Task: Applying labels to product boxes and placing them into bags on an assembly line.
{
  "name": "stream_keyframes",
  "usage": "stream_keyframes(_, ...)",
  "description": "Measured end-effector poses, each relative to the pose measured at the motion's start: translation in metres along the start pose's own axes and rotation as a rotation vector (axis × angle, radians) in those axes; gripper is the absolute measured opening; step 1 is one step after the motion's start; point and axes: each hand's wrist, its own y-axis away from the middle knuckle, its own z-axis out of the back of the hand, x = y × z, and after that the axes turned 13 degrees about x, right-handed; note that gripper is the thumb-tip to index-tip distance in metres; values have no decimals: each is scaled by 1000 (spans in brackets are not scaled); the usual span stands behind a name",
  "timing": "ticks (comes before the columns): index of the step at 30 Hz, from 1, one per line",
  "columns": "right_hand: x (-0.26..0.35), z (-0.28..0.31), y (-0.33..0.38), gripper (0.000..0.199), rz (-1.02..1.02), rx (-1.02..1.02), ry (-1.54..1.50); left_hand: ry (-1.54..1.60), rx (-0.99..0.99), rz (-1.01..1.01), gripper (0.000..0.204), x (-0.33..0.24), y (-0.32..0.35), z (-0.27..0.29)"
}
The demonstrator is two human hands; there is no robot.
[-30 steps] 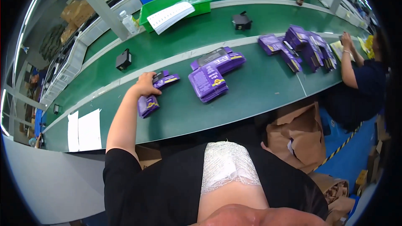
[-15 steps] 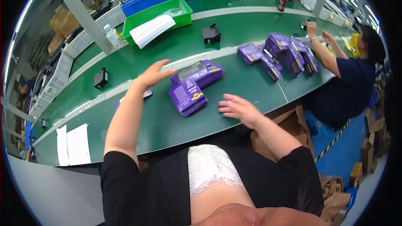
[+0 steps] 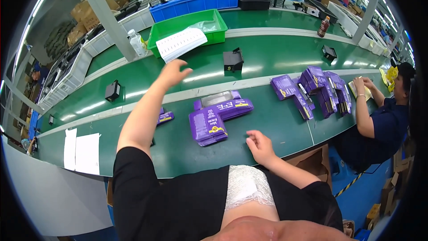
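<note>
My left hand (image 3: 174,74) reaches out over the green belt, empty, with its fingers apart. It is just short of a stack of white printed sheets (image 3: 183,43) that lies across the near rim of a green bin (image 3: 154,36). Above the near edge of the worktable is my right hand (image 3: 260,148), also empty, its fingers loosely bent and the thumb apart. Between my arms lies a pile of flat purple cartons (image 3: 206,127). Another purple carton (image 3: 165,117) is partly hidden behind my left forearm. A black boxy device (image 3: 232,60) sits on the belt beyond the pile.
More purple cartons (image 3: 327,90) are stacked to the right, beside a co-worker (image 3: 384,118) handling a yellow item. Black devices (image 3: 113,90) (image 3: 329,52) stand along the belt. White papers (image 3: 87,152) lie at the left. Bottles (image 3: 137,43) (image 3: 324,27) stand farther back.
My left hand has moved forward toward the sheets and bin. My right hand has drawn back, its fingers more bent. The co-worker has let go of a black device on the belt. The view has shifted.
</note>
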Motion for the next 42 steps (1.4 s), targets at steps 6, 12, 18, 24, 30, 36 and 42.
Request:
stream_keyframes(6,11,-30,-24,19,109,-105,45,-484,-511,-95,48,144,-92,42)
stream_keyframes(12,24,-75,-53,18,47,-173,31,-258,-105,-87,50,216,-123,101)
stream_keyframes(18,26,-116,-70,17,36,-240,56,-498,-154,-174,46,242,-96,104)
stream_keyframes(24,32,-140,-82,16,23,-263,120,-445,-170,-298,35,296,-91,107)
stream_keyframes(30,41,-145,-87,17,-10,-260,208,-569,-311,-366,28,306,-87,92)
stream_keyframes(36,40,-147,-94,16,-23,-273,234,-612,-436,-386,26,314,-90,81)
stream_keyframes(42,38,-145,-98,17,-11,-265,219,-653,-474,-409,24,318,-97,77)
